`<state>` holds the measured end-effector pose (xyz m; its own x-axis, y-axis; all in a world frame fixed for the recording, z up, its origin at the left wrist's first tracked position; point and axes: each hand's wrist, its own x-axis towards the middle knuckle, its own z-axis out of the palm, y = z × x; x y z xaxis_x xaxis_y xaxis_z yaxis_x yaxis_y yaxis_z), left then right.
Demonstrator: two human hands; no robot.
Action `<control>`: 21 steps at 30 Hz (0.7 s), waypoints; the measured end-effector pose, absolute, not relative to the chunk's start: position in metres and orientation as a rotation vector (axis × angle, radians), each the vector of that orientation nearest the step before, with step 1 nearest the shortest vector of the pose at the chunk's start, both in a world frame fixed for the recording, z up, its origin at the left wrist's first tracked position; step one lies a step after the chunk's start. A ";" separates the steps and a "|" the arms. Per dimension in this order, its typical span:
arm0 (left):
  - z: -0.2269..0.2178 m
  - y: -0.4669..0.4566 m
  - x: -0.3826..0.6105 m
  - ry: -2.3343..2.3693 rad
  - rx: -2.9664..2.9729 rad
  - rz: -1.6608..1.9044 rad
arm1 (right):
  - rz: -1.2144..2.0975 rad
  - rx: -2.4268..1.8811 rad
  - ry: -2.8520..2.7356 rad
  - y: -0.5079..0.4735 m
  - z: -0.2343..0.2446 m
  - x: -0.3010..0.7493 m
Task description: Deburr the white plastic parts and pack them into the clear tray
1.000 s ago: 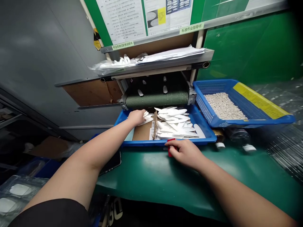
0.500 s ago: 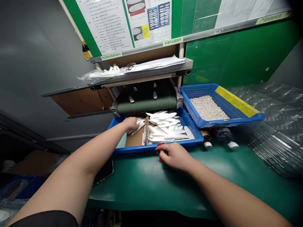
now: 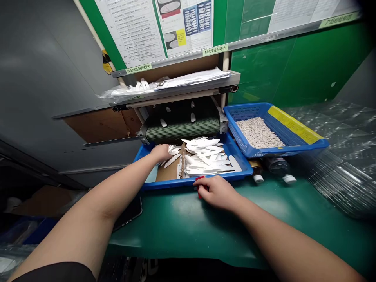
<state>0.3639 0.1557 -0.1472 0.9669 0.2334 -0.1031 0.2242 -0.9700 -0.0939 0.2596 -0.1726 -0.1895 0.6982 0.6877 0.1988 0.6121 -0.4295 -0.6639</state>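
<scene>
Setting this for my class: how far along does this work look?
Done: white leaf-shaped pieces lie heaped in the blue tray. In hand: the left hand rests on pieces at the tray's left end; the right hand covers a red item at the rim. Left: pale granules fill the blue basket.

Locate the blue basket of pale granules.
In the head view, the blue basket sits at right, beside the green conveyor belt and the blue tray's far right corner.

blue plastic tray (image 3: 167,185), smooth white pieces (image 3: 205,154), glossy green mat (image 3: 176,231)
</scene>
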 end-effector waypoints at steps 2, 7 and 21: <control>-0.150 0.157 0.367 -0.318 -3.049 0.147 | 0.126 -2.171 -0.992 -0.172 -0.189 0.259; -0.157 0.164 0.375 -0.285 -3.087 0.138 | 0.116 -2.183 -0.989 -0.172 -0.185 0.258; -0.144 0.150 0.367 -0.211 -3.209 0.355 | 0.132 -2.164 -0.990 -0.174 -0.184 0.257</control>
<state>0.3671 0.1501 -0.1436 0.9675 0.1185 -0.2233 0.1392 -0.9871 0.0791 0.2570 -0.1741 -0.1844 0.6968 0.6891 0.1991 0.6131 -0.4282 -0.6639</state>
